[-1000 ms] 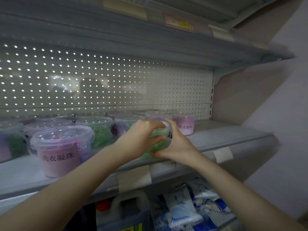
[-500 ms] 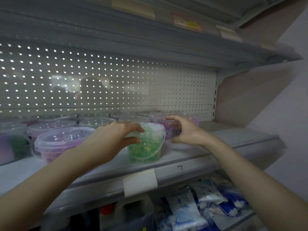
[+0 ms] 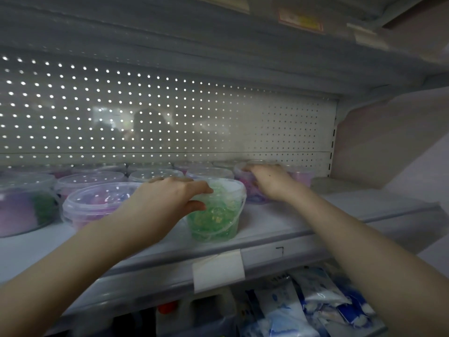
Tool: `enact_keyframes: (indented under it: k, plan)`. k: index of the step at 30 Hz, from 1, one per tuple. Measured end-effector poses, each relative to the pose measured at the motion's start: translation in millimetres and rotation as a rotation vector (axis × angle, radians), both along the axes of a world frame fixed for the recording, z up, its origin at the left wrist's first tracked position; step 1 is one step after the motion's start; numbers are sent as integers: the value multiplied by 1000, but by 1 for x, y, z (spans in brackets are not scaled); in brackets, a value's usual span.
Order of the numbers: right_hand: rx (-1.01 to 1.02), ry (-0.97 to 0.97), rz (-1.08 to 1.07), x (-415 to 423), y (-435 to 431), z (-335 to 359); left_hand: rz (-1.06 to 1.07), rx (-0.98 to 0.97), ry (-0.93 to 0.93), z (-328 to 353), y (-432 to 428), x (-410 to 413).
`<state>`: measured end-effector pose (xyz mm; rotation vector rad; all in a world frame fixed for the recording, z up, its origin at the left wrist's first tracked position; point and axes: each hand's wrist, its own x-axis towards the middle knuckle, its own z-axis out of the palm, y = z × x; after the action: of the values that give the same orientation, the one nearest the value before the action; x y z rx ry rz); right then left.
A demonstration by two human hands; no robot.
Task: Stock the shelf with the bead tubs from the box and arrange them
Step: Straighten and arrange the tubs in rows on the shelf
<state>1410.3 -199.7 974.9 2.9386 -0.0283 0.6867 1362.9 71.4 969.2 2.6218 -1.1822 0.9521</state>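
Left of the green tub (image 3: 216,215): a pink tub (image 3: 97,205) sits at the front of the shelf (image 3: 352,207), just beside your forearm. More lidded tubs (image 3: 155,173) are ranked behind it, towards the back panel.

On the green tub's left side: your left hand (image 3: 170,200), with fingers (image 3: 201,189) curled over the lid rim and the thumb against the wall below. That is a grip. The tub stands upright near the front edge, its thin handle hanging down.

Just behind and right of the green tub: a purple tub (image 3: 252,193) with your right hand (image 3: 269,181) on top. The fingers bend over the lid's far rim and appear to hold it, though the tips are partly hidden.

Below the green tub: a blank label (image 3: 218,271) on the shelf edge. Blue-and-white bags (image 3: 315,310) lie on the level underneath.

Step in hand: arranging, not fetching. The box is out of view, and both tubs are already on the shelf.

Next move, as a judgement: line the two tubs up with their neighbours. Slide them rather than lift; the rows are tight and a raised tub could clip a lid. Keep the green tub back from the front edge.
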Motion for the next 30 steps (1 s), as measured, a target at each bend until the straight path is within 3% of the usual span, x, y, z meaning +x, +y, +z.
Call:
enact_keyframes:
  k: [20,23,30]
  plan:
    - [293,16,140,-6,-4,-5,-12,-26,52,-3,0,-3]
    - [348,-75,159,-19,-3,-4,-9,-3,44,-3,0,-7]
    - [665,-161,373,-90,45,2,49,4,11,-3,15,-14]
